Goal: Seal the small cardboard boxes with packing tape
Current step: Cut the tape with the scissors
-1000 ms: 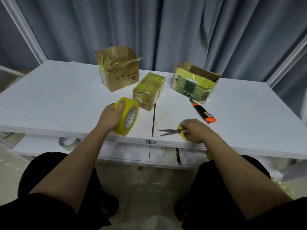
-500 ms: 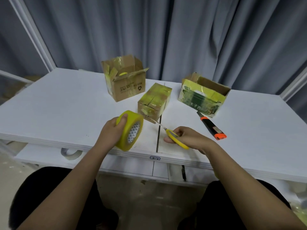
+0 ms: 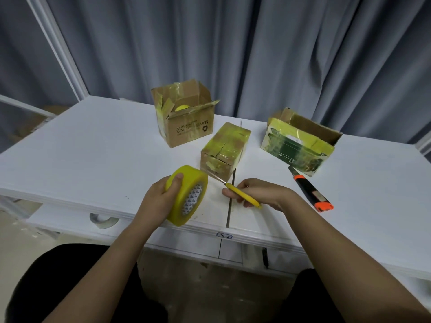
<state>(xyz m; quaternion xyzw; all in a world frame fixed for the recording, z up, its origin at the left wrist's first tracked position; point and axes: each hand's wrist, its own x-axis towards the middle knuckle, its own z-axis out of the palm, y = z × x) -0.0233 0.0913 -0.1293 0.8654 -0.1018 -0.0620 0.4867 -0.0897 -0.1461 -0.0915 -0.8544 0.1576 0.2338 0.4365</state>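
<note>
left hand (image 3: 161, 199) grips the fat yellow packing tape roll (image 3: 187, 194), right hand (image 3: 261, 193) holds yellow-handled scissors (image 3: 242, 195), both over the white table (image 3: 93, 148). small taped-up cardboard box (image 3: 225, 149) sits just behind them.

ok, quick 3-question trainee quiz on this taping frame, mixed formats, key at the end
1. True or false: the left hand grips the yellow tape roll.
2. Which tool does the right hand hold? A) yellow-handled scissors B) orange and black utility knife C) marker
3. Fill in: of the three boxes on the white table, the one with its flaps closed and taped is the ____ one.

Key:
1. True
2. A; the knife lies on the table beside the green-printed box.
3. Middle: the small taped box. The brown box stands open.
</note>
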